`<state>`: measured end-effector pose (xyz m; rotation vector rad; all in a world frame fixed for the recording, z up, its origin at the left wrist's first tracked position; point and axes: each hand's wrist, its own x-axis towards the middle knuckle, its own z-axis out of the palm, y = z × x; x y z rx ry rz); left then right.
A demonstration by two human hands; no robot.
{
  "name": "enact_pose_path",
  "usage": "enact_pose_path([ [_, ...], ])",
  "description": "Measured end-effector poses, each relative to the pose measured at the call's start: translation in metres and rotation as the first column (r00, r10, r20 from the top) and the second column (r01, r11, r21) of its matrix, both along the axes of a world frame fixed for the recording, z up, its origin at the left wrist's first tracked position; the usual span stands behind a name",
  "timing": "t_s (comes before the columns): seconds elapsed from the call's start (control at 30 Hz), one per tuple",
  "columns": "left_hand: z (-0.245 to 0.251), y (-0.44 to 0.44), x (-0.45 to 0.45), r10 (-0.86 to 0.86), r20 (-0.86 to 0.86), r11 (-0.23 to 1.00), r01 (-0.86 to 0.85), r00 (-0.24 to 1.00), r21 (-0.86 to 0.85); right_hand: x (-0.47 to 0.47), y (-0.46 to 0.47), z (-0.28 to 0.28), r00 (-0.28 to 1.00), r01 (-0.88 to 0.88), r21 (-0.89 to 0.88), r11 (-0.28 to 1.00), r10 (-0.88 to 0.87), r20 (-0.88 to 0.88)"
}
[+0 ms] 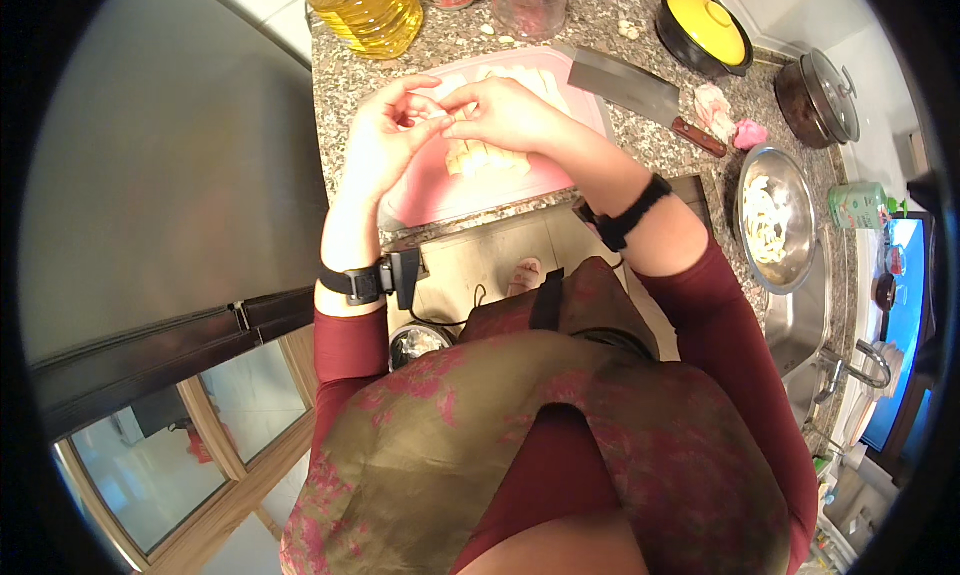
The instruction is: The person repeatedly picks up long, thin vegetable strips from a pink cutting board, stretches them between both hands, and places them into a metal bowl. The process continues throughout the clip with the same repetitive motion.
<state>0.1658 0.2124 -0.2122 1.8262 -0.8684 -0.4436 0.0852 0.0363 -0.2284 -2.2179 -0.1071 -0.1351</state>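
Both my hands meet above a pink cutting board [427, 204] at the counter's edge. The fingertips of my left hand [390, 129] and my right hand [502, 114] come together around something small and pale, too overexposed to identify. Beneath and behind them, pale cut food pieces [487, 160] lie in rows on the board. A cleaver [626, 84] with a wooden handle rests at the board's upper right, its blade tip over the corner.
A steel bowl [799, 234] of pale strips stands at the right by the sink [799, 335]. Behind the board are an oil bottle [371, 12] and a red-lidded jar [530, 9]. A yellow-lidded pot [705, 31] and a dark lidded pot [810, 102] stand at the back right.
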Motion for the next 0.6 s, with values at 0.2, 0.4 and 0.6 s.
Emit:
enact_pose_path([
  [0.2, -0.031, 0.002, -0.016, 0.122, -0.243, 0.908, -0.207, 0.962, -0.363, 0.017, 0.014, 0.001, 0.986, 0.044, 0.335, 0.941, 0.013, -0.166],
  [0.4, -0.047, 0.012, -0.007, -0.092, -0.451, 0.939, -0.074, 0.888, -0.336, 0.015, 0.013, 0.013, 0.994, 0.029, 0.472, 0.881, 0.025, -0.109],
  [0.6, -0.039, 0.02, -0.005, -0.011, -0.409, 0.952, -0.116, 0.912, -0.284, 0.003, -0.014, 0.05, 0.98, 0.195, 0.581, 0.79, -0.175, -0.092],
])
